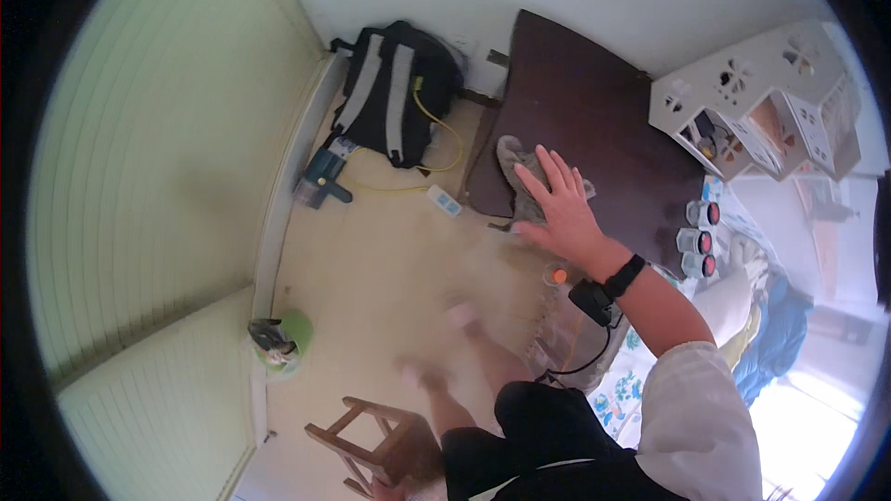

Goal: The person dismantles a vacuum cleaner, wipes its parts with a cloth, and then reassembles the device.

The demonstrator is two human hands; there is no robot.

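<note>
My right hand (560, 216), with a black band on the wrist, is spread flat over a grey cloth (511, 153). The cloth lies crumpled near the left edge of a dark brown tabletop (592, 97). Those fingers are apart and not curled around the cloth; the palm hides part of it. At the bottom edge, my left hand (387, 489) grips a wooden stool (404, 442), which is tilted beside my legs. Part of that hand is cut off by the frame.
A black backpack (400, 94) leans in the corner. By it lie a dark green handheld device (324, 177) and a white power strip (444, 200) on a yellow cord. A green bin (298, 334) stands along the left wall. Three jars (696, 241) and a white shelf (759, 97) are at right.
</note>
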